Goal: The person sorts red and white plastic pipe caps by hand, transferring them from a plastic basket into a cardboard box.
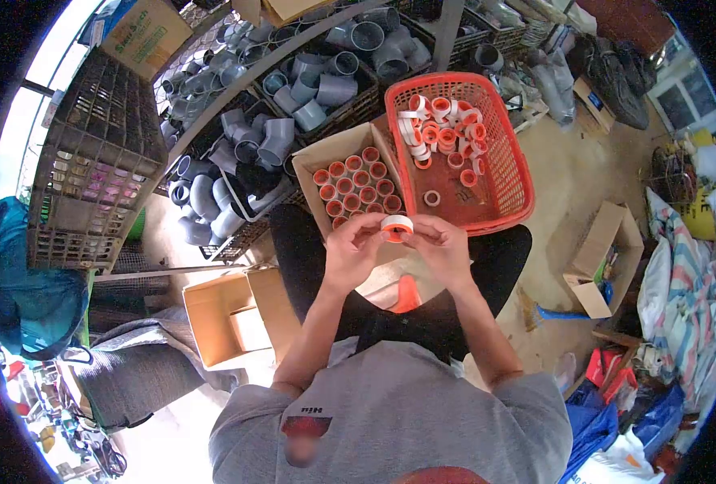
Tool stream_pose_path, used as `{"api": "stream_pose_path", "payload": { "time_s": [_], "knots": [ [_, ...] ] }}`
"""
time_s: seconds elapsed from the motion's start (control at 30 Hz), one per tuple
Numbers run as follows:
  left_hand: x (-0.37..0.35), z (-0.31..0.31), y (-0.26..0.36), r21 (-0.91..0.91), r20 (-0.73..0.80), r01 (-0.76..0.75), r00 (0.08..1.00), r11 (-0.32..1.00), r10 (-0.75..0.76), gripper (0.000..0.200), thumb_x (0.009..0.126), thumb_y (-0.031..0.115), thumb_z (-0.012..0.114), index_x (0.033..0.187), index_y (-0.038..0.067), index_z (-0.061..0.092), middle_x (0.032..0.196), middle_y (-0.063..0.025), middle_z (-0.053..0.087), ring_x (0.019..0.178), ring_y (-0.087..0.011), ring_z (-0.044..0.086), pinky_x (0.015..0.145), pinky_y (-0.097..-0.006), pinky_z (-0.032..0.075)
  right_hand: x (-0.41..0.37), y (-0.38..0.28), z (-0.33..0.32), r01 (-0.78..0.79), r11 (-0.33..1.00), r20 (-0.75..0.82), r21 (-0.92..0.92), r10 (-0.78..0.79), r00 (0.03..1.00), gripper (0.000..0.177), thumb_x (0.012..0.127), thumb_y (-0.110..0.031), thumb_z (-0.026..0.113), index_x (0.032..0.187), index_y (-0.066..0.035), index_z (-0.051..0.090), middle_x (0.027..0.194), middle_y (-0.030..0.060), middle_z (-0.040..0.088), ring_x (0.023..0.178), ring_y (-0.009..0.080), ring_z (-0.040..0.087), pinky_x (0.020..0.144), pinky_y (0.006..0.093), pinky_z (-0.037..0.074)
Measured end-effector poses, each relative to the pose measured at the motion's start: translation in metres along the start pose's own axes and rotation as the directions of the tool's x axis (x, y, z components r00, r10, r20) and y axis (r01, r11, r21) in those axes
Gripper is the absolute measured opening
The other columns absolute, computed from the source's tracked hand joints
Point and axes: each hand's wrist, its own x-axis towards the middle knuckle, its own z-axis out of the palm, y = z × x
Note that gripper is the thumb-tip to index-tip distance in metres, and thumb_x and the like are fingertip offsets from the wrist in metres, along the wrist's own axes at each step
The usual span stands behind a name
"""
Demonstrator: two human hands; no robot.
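Hands met above the lap, left hand [350,250] and right hand [445,248] each with a fingertip grip closed on one orange-cored tape roll [397,227], just short of the cardboard box [310,161] of packed rolls and the red basket [471,202]. Such a light pinch could have let it drop and roll away.

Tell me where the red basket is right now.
In the head view, the red basket sits right of centre, beside the cardboard box on its left, just beyond the tape roll held by the left hand and right hand.
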Motion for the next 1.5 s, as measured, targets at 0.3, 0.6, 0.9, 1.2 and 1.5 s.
{"api": "stream_pose_path", "payload": {
  "time_s": [0.3,0.6,0.9,1.2,1.5],
  "knots": [
    [0.001,-0.004,0.006,0.119,0.064,-0.001,0.998,0.993,-0.007,0.026,0.091,-0.005,0.071,0.116,0.001,0.069,0.110,-0.0105,0.071,0.102,-0.0192,0.073,0.089,-0.0312,0.060,-0.007,0.014,0.000,0.069,0.997,-0.039,-0.018,-0.070,0.997,0.023,0.093,0.005,0.073,0.115,0.004,0.068,0.107,0.0116,0.077,0.099,0.0157,0.073,0.090,0.0288,0.058],
    [0.001,-0.005,-0.015,0.325,-0.037,-0.078,0.995,0.942,0.095,0.026,0.093,0.001,0.072,0.119,0.002,0.069,0.101,-0.0103,0.068,0.099,-0.0198,0.071,0.083,-0.0316,0.061,-0.003,0.012,0.029,0.031,0.991,-0.079,-0.130,-0.041,0.996,0.030,0.090,0.003,0.076,0.118,0.006,0.068,0.107,0.0110,0.077,0.101,0.0144,0.073,0.088,0.0292,0.058],
    [-0.008,-0.004,-0.013,0.124,-0.081,-0.001,0.997,0.992,0.012,0.029,0.092,-0.004,0.072,0.121,-0.001,0.067,0.112,-0.0083,0.065,0.101,-0.0169,0.070,0.088,-0.0309,0.063,0.002,0.030,0.023,0.093,0.980,-0.056,-0.175,-0.104,0.993,0.022,0.090,-0.002,0.079,0.110,0.002,0.069,0.100,0.0077,0.076,0.092,0.0125,0.071,0.081,0.0295,0.056],
    [-0.005,-0.019,-0.028,-0.076,0.129,0.026,0.992,0.997,-0.016,0.023,0.091,0.000,0.077,0.112,-0.002,0.065,0.122,-0.0090,0.064,0.114,-0.0193,0.067,0.099,-0.0348,0.059,-0.006,0.014,0.012,0.107,0.950,-0.020,-0.292,-0.118,0.993,0.036,0.094,-0.003,0.072,0.129,0.004,0.067,0.106,0.0137,0.077,0.099,0.0189,0.074,0.088,0.0327,0.058],
    [0.036,-0.059,-0.078,-0.094,0.461,0.315,0.855,0.945,-0.239,0.024,0.083,0.009,0.087,0.097,0.002,0.068,0.119,-0.0109,0.067,0.113,-0.0210,0.068,0.099,-0.0323,0.055,-0.001,0.004,-0.005,0.150,0.825,0.053,-0.544,-0.145,0.988,0.042,0.094,-0.005,0.069,0.135,-0.002,0.065,0.110,0.0179,0.077,0.104,0.0248,0.076,0.090,0.0339,0.059]
  ]
}}
